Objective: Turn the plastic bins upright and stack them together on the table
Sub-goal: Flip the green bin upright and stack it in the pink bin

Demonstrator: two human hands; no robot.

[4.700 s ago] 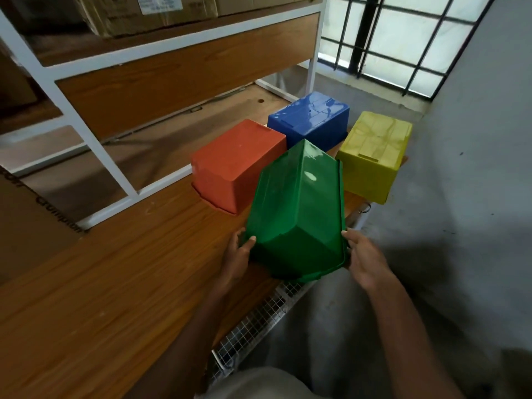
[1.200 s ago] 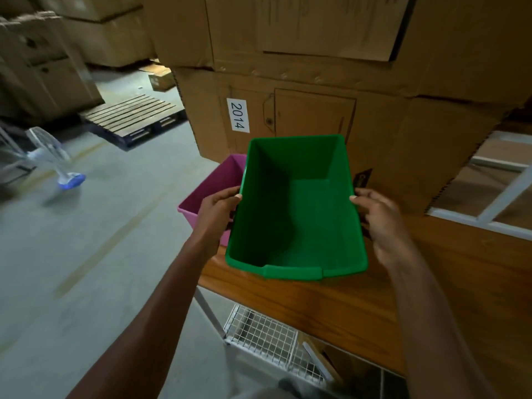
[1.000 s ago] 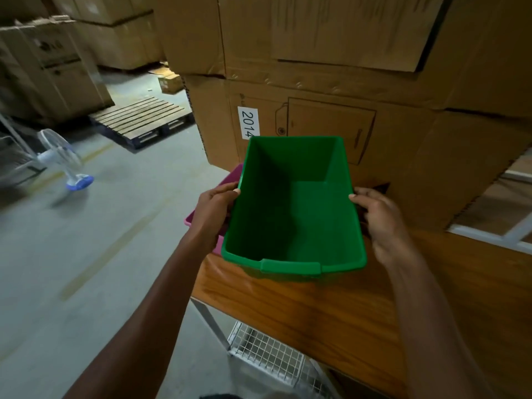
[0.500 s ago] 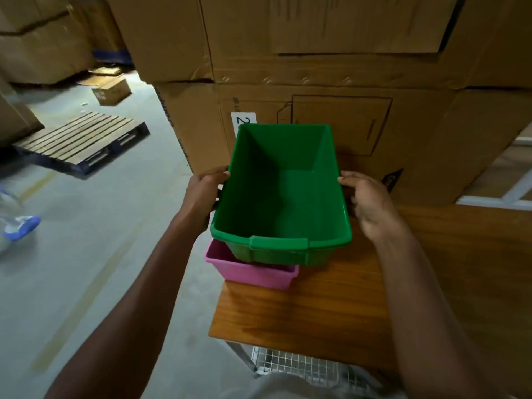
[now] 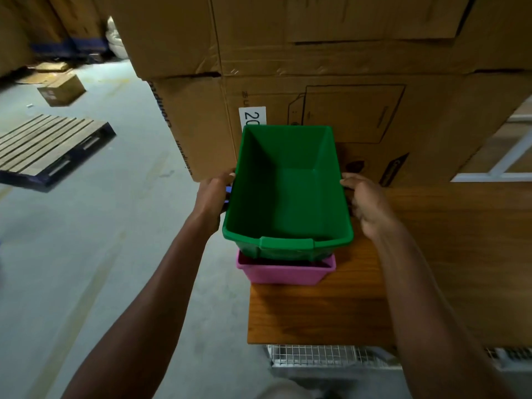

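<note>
An upright green plastic bin (image 5: pixel 288 197) hangs directly over an upright pink bin (image 5: pixel 285 272), its bottom partly sunk into the pink one. The pink bin stands at the left end of the wooden table (image 5: pixel 316 309). My left hand (image 5: pixel 213 197) grips the green bin's left rim. My right hand (image 5: pixel 365 200) holds its right rim. Only the pink bin's near wall and rim show; the rest is hidden under the green bin. A bit of blue shows by my left hand; I cannot tell what it is.
Large cardboard boxes (image 5: pixel 345 82) rise right behind the bins. A white shelf frame (image 5: pixel 501 168) stands at the right. A wire mesh shelf (image 5: pixel 322 358) lies below the table. On the concrete floor to the left are a wooden pallet (image 5: pixel 43 148) and a small carton (image 5: pixel 62 89).
The green bin, upside down 4.7 s ago, is upright. Over the last second I carried it from beside the pink bin to above it and lowered it into the pink bin.
</note>
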